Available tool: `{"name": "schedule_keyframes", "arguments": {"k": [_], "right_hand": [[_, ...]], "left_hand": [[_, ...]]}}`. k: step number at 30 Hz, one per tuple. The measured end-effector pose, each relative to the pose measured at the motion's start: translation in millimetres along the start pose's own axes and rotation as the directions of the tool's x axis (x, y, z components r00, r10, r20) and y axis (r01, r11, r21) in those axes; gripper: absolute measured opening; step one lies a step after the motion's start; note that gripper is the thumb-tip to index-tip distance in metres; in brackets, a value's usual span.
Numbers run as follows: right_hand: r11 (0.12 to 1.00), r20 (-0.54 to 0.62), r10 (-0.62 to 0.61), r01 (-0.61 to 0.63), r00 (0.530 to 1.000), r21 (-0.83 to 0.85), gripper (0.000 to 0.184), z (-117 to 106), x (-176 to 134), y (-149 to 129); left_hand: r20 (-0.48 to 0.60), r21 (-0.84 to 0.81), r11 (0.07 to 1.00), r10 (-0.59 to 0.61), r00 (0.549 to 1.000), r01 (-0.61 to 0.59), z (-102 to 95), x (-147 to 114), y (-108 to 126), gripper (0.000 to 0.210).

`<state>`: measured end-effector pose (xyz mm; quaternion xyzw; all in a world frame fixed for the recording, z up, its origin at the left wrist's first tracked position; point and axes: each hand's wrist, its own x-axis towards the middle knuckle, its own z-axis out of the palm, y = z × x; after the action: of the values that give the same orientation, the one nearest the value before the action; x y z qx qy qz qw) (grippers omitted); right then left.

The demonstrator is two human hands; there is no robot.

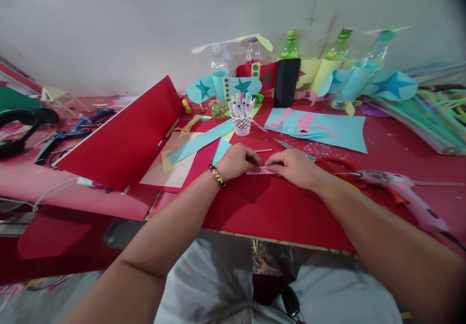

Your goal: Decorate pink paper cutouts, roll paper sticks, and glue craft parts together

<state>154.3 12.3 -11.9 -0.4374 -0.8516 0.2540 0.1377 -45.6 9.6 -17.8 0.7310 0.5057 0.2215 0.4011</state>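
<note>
While the left hand (236,162) and the right hand (295,166) pinch a pink paper strip (254,172) with their fingers, it sits on or just over the red bench (276,217). A cup (242,126) of pens (241,105) stands behind it. Scissors (327,160) and a pink glue gun (404,187) lie near the right hand. Blue paper (200,140) lies to the left. A black phone (287,83) hides part of a green bottle (290,48)

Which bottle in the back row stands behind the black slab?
The middle bottle of five, with the bright green cap. The black slab hides its lower part and no other's.
</note>
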Motion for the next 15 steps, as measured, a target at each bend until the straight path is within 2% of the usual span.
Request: {"name": "schedule_keyframes", "arguments": {"k": [8,15], "right_hand": [[1.0,-0.053,0.0,-0.001,0.999,-0.028,0.016,1.7,0.0,-1.1],[1.0,0.025,-0.013,0.012,1.0,0.026,0.021,3.6,0.5,0.1]], "left_hand": [[-0.025,0.149,0.988,0.047,0.999,-0.043,3.3,-0.5,2.9,0.02],[-0.012,0.086,0.996,0.026,1.0,-0.025,1.5,-1.1,1.4,0.016]]}}
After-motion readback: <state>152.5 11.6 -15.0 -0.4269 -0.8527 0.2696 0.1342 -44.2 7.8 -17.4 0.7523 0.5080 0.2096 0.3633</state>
